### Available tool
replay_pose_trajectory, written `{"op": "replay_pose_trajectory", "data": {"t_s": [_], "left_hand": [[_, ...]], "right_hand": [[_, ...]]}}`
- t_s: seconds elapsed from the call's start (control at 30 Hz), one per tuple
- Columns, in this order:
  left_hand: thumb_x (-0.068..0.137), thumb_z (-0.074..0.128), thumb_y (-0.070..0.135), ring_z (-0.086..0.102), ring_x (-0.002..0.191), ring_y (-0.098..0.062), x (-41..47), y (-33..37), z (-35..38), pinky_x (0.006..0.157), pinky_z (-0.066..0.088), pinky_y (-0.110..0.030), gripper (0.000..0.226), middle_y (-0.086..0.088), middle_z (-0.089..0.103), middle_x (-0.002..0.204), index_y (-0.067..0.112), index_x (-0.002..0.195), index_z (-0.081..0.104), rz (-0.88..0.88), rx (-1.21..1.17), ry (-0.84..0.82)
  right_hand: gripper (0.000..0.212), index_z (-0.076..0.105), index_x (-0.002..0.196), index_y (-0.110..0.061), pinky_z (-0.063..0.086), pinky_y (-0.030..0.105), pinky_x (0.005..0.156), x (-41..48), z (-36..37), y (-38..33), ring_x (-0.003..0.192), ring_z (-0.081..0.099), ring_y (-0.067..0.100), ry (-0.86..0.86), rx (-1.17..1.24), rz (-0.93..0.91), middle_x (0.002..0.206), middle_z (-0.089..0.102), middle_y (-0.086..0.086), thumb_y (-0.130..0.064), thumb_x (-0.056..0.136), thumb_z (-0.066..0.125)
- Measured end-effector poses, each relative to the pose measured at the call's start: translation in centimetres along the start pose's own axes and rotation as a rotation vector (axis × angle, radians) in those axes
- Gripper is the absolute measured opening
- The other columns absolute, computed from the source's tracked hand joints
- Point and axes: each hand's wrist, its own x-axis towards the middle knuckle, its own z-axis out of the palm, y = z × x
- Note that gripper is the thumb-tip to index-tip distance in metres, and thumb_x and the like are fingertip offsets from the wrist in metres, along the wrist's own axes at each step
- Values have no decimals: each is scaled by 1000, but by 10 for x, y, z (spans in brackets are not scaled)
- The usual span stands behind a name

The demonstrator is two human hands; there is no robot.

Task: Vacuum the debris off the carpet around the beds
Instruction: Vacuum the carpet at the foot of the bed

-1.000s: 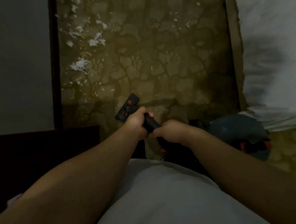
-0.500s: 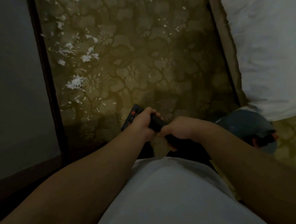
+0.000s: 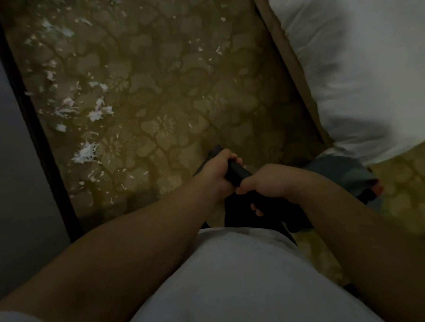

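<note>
Both arms reach forward, left hand (image 3: 215,171) and right hand (image 3: 265,182) gripping the black vacuum handle (image 3: 237,172); white scraps (image 3: 85,152) lie left of it.

- olive floral-patterned carpet (image 3: 168,94), strewn with white shredded debris (image 3: 85,152), densest at left
- black vacuum wand (image 3: 236,171), tilted, near lower centre
- white-sheeted bed (image 3: 363,54) along right edge

Carpet (image 3: 168,94) matt woven pile; debris (image 3: 85,152) papery shreds; vacuum handle (image 3: 238,173) matt plastic; bedding (image 3: 363,54) soft cloth
</note>
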Motion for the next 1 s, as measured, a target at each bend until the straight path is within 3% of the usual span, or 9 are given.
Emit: {"op": "replay_pose_trajectory", "data": {"t_s": [0.1, 0.27, 0.4, 0.53, 0.6, 0.8, 0.9, 1.0], "left_hand": [[96, 55, 10, 51, 67, -19, 2, 7, 25, 65, 49, -36, 13, -6, 53, 70, 8, 83, 54, 20, -61, 8], [99, 54, 13, 50, 61, -18, 3, 27, 27, 58, 47, -33, 18, -4, 52, 66, 8, 82, 54, 96, -249, 35], [97, 53, 10, 47, 58, -18, -9, 45, -3, 59, 45, -32, 26, -5, 52, 58, 8, 72, 51, 209, -396, 102], [96, 54, 12, 47, 56, -17, -19, 61, -52, 60, 46, -31, 27, -3, 53, 51, 10, 69, 51, 260, -556, 163], [94, 54, 12, 46, 55, -16, -27, 65, -80, 59, 46, -29, 27, -2, 51, 53, 11, 67, 51, 283, -606, 169], [94, 56, 13, 47, 52, -15, -40, 80, -172, 57, 48, -29, 28, -1, 51, 56, 12, 67, 53, 298, -728, 169], [94, 57, 13, 48, 53, -14, -44, 94, -220, 54, 48, -27, 25, -1, 51, 60, 12, 70, 53, 279, -748, 207], [94, 57, 12, 49, 52, -14, -51, 109, -271, 47, 48, -22, 25, -1, 52, 60, 12, 70, 53, 246, -776, 229]], "right_hand": [[34, 68, 107, 1, 62, 46, 79, 4, -36, -9, 72, 73, 33, -29, -73, -13, 86, 75, 20, -28, 91, 77], [36, 71, 105, 3, 60, 39, 68, 21, -60, -42, 67, 74, 30, -115, -204, -54, 80, 77, 17, -27, 88, 79], [36, 71, 109, 3, 61, 42, 70, 34, -39, -77, 68, 75, 31, -182, -332, -75, 85, 77, 19, -25, 86, 76], [48, 74, 97, -7, 63, 50, 81, 42, 6, -112, 87, 77, 41, -186, -495, -168, 92, 78, 20, -37, 60, 77], [39, 75, 92, -9, 58, 41, 72, 45, 33, -128, 89, 77, 40, -198, -570, -219, 84, 76, 15, -36, 64, 78], [35, 76, 87, -11, 52, 36, 64, 59, 117, -172, 75, 75, 33, -193, -697, -246, 74, 73, 10, -39, 67, 81], [17, 73, 84, -9, 48, 27, 53, 66, 162, -195, 54, 66, 22, -211, -681, -198, 62, 69, 6, -25, 82, 77], [15, 70, 83, -3, 45, 24, 46, 76, 210, -218, 44, 62, 22, -223, -661, -178, 58, 66, 9, -18, 86, 75]]}}
